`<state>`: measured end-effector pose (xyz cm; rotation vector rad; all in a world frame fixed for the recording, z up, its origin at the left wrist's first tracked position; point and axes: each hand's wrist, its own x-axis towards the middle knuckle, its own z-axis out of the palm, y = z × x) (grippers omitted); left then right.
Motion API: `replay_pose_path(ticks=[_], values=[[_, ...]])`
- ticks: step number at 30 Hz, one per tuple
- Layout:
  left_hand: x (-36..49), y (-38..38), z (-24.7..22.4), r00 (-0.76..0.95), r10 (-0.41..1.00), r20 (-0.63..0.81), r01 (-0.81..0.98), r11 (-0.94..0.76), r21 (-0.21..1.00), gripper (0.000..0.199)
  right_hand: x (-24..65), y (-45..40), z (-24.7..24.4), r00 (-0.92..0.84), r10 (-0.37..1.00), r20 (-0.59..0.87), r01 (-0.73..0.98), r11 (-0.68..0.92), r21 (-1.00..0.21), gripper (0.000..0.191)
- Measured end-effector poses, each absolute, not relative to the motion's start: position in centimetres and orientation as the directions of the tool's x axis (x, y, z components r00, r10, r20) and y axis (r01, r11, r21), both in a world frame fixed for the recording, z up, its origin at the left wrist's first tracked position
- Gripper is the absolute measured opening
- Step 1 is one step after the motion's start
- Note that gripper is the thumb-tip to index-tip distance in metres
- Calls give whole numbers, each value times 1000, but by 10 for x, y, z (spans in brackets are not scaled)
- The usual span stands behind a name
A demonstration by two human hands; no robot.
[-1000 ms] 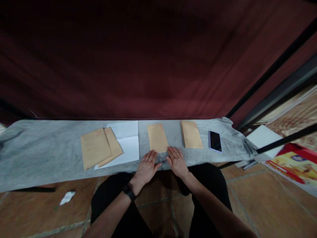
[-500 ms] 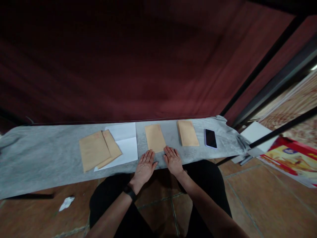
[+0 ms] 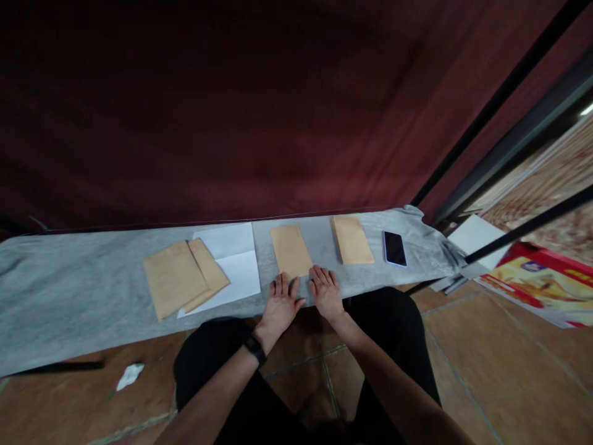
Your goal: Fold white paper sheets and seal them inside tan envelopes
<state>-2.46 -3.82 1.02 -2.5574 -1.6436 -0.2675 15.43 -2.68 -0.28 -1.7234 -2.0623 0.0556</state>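
Note:
A single brown envelope point(image 3: 291, 248) lies on the grey cloth in front of me. My left hand point(image 3: 281, 304) rests palm down with its fingertips at the envelope's near edge, the fingers stretched out and holding nothing. At the envelope's near right corner lies my right hand point(image 3: 326, 293), flat with its fingers extended. To the right sits a stack of brown envelopes point(image 3: 353, 241). On the left, larger brown envelopes point(image 3: 175, 278) overlap a creased white sheet point(image 3: 241, 272).
A dark-screened phone point(image 3: 395, 248) lies on the right part of the grey cloth point(image 3: 102, 290). Dark red fabric point(image 3: 278, 136) hangs behind it. A red and yellow box point(image 3: 546, 281) is at the far right, and a crumpled white tissue point(image 3: 130, 376) lies on the tiled floor.
The camera view has shifted slightly. My left hand has moved a little, its thumb now spread further from the fingers. My right hand stays by the envelope's corner.

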Motion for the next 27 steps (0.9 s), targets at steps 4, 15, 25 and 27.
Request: replay_pose_path(ticks=[4,15,25,27], values=[[-21,-39,7,387,906,172,914,-402,57,61,150,-8,8,-19,977,211,926,97,-364,38],[-16,-29,12,326,917,228,926,-358,116,50,148,34,-3,245,969,17,460,-101,-882,10],[-29,-14,26,280,910,305,899,-360,248,50,146,32,11,347,935,-72,-225,9,-974,36],[-36,-10,26,247,909,336,907,-339,251,49,172,37,24,408,909,-82,-328,62,-943,40]])
